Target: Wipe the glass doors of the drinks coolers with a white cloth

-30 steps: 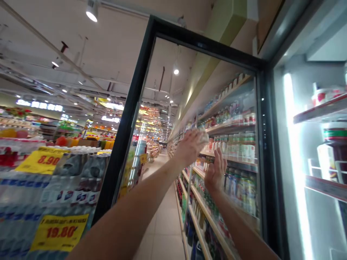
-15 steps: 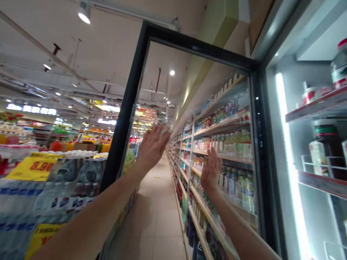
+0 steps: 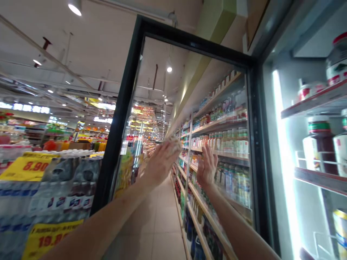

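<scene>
An open glass cooler door (image 3: 129, 77) with a black frame stands in front of me. My left hand (image 3: 159, 164) is closed on a pale crumpled cloth (image 3: 175, 142) that lies at the middle of the pane; the cloth is blurred and mostly behind the fingers. To its right, my right hand (image 3: 207, 167) is raised with its fingers stretched upward, palm toward the glass, and holds nothing. Whether its palm touches the pane I cannot tell. Through the glass I see long shelves of bottles (image 3: 230, 142) and a tiled aisle.
At the right, the lit cooler interior has wire-edged shelves (image 3: 320, 182) with bottles (image 3: 320, 144). On the left stand stacked packs of bottled water (image 3: 62, 196) with yellow price signs (image 3: 25, 167). The tiled floor (image 3: 146, 227) runs down the aisle.
My left hand has moved right and down across the pane with the cloth, closer to my right hand. My right hand has shifted slightly left in view, as the camera turned a little.
</scene>
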Demonstrator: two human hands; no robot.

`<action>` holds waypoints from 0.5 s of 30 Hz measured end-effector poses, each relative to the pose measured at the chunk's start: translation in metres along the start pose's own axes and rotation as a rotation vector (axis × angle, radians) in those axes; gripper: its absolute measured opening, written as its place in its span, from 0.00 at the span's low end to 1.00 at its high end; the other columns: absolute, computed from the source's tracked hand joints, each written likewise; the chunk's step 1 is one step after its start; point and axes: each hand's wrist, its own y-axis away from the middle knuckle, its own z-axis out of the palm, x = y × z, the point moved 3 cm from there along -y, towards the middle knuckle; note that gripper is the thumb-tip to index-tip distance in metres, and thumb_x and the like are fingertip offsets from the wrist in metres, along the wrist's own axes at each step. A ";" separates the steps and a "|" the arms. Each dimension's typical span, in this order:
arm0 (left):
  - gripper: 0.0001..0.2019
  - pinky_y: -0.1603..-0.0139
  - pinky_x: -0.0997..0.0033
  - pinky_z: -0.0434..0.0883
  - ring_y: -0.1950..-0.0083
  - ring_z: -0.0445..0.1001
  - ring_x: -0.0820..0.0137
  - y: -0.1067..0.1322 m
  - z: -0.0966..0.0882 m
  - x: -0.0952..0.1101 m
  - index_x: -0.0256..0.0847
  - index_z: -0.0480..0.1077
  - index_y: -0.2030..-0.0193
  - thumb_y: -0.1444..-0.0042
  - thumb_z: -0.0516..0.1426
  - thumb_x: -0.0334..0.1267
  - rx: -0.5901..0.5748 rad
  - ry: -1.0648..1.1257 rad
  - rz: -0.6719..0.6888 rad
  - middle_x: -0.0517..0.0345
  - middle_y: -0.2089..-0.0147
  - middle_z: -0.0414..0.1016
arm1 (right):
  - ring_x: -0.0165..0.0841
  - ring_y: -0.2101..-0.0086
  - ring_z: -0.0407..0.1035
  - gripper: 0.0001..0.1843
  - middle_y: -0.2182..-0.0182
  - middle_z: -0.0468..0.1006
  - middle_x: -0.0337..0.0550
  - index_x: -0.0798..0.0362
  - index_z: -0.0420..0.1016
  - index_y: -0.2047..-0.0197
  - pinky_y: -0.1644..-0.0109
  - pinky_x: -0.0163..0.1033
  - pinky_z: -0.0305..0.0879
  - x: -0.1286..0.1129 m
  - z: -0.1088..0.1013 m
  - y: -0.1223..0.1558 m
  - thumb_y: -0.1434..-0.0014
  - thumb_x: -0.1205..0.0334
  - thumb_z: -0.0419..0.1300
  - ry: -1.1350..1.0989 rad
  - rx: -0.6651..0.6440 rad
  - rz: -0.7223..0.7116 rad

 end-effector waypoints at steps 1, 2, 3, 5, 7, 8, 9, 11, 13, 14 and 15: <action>0.18 0.35 0.57 0.55 0.32 0.52 0.64 0.002 0.002 0.005 0.48 0.64 0.42 0.39 0.49 0.34 -0.029 0.010 0.082 0.54 0.35 0.61 | 0.38 0.37 0.52 0.27 0.38 0.61 0.51 0.50 0.52 0.35 0.36 0.55 0.45 0.000 0.000 0.000 0.37 0.63 0.41 0.006 -0.005 -0.006; 0.18 0.35 0.57 0.55 0.32 0.53 0.64 0.004 0.002 0.007 0.48 0.64 0.42 0.39 0.49 0.35 -0.033 0.004 0.104 0.54 0.36 0.61 | 0.38 0.37 0.52 0.26 0.38 0.61 0.51 0.50 0.53 0.35 0.36 0.55 0.45 0.000 0.001 0.000 0.37 0.63 0.41 0.010 -0.007 -0.013; 0.18 0.35 0.56 0.55 0.32 0.54 0.64 0.004 0.002 0.005 0.47 0.64 0.43 0.39 0.49 0.36 -0.011 -0.018 0.057 0.53 0.36 0.61 | 0.38 0.37 0.51 0.26 0.38 0.60 0.52 0.50 0.52 0.35 0.36 0.55 0.45 -0.001 0.001 0.000 0.36 0.63 0.41 0.012 -0.007 -0.021; 0.17 0.36 0.52 0.55 0.32 0.53 0.61 0.005 0.000 -0.003 0.44 0.64 0.43 0.39 0.49 0.37 0.065 -0.081 -0.147 0.48 0.35 0.60 | 0.39 0.37 0.52 0.26 0.38 0.61 0.52 0.50 0.51 0.35 0.36 0.55 0.46 -0.001 0.001 -0.001 0.36 0.62 0.41 0.014 -0.001 -0.028; 0.18 0.37 0.51 0.56 0.32 0.52 0.59 0.007 0.000 -0.002 0.43 0.64 0.43 0.39 0.48 0.37 0.086 -0.094 -0.226 0.47 0.35 0.60 | 0.39 0.37 0.52 0.27 0.38 0.61 0.52 0.50 0.51 0.34 0.36 0.55 0.45 -0.001 0.000 -0.001 0.36 0.62 0.41 0.018 0.005 -0.024; 0.18 0.36 0.53 0.55 0.31 0.51 0.60 0.009 0.002 0.004 0.43 0.63 0.42 0.39 0.48 0.36 0.064 -0.072 -0.161 0.49 0.35 0.59 | 0.39 0.38 0.53 0.27 0.38 0.62 0.52 0.50 0.50 0.34 0.36 0.55 0.45 -0.002 0.001 -0.001 0.36 0.62 0.40 0.018 0.007 -0.026; 0.19 0.35 0.55 0.54 0.31 0.51 0.62 0.010 0.004 0.012 0.45 0.63 0.42 0.39 0.49 0.36 0.030 -0.040 -0.049 0.52 0.35 0.60 | 0.38 0.38 0.53 0.27 0.39 0.62 0.52 0.50 0.50 0.34 0.36 0.55 0.45 -0.002 0.001 -0.001 0.36 0.62 0.40 0.015 0.009 -0.029; 0.19 0.33 0.59 0.50 0.32 0.52 0.66 0.010 0.006 0.023 0.48 0.62 0.41 0.39 0.48 0.36 -0.036 0.011 0.172 0.58 0.35 0.61 | 0.38 0.38 0.53 0.27 0.39 0.62 0.51 0.50 0.50 0.34 0.36 0.55 0.46 -0.002 0.001 -0.001 0.36 0.62 0.39 0.004 0.011 -0.038; 0.19 0.32 0.58 0.48 0.32 0.54 0.67 0.002 0.005 0.016 0.49 0.62 0.41 0.38 0.48 0.36 -0.052 -0.005 0.162 0.58 0.36 0.62 | 0.39 0.38 0.54 0.27 0.39 0.63 0.51 0.50 0.51 0.34 0.37 0.55 0.47 -0.001 0.001 0.000 0.36 0.62 0.39 -0.008 0.018 -0.046; 0.18 0.33 0.55 0.49 0.33 0.55 0.65 -0.004 0.003 0.006 0.47 0.63 0.42 0.38 0.47 0.37 -0.037 -0.037 0.055 0.55 0.36 0.62 | 0.39 0.38 0.54 0.27 0.39 0.63 0.51 0.50 0.51 0.34 0.37 0.55 0.47 -0.001 0.001 0.000 0.36 0.63 0.39 -0.012 0.019 -0.048; 0.18 0.34 0.52 0.51 0.33 0.55 0.63 -0.009 0.000 -0.004 0.45 0.64 0.43 0.38 0.46 0.37 -0.013 -0.072 -0.082 0.51 0.36 0.61 | 0.39 0.38 0.54 0.27 0.39 0.63 0.50 0.50 0.51 0.34 0.37 0.55 0.47 -0.001 0.001 0.000 0.36 0.63 0.39 -0.015 0.019 -0.049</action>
